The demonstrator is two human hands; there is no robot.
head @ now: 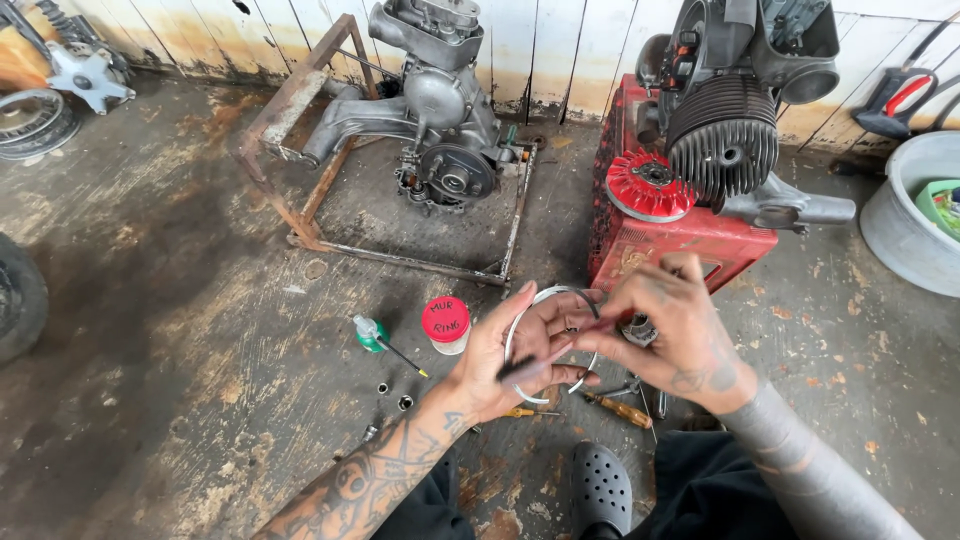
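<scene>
Left hand (pixel 520 350) clamped on metal ring (pixel 548 296), right hand (pixel 680 335) gripping small metal part (pixel 638 330); hands near together. Red-lidded jar (pixel 446 324) at nine o'clock.

The right hand (pixel 680 340) hides most of a small metal part (pixel 638 329); the tyre (pixel 18 300) is cut off at the left edge.

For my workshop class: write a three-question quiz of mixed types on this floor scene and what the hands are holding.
1. True or false: the left hand holds a thin metal ring.
2. The jar has a lid of which colour? A) blue B) red C) black
3. Fill in: the engine with the red fan wheel rests on a red ____.

Key: 1 true; 2 B; 3 crate.
</scene>
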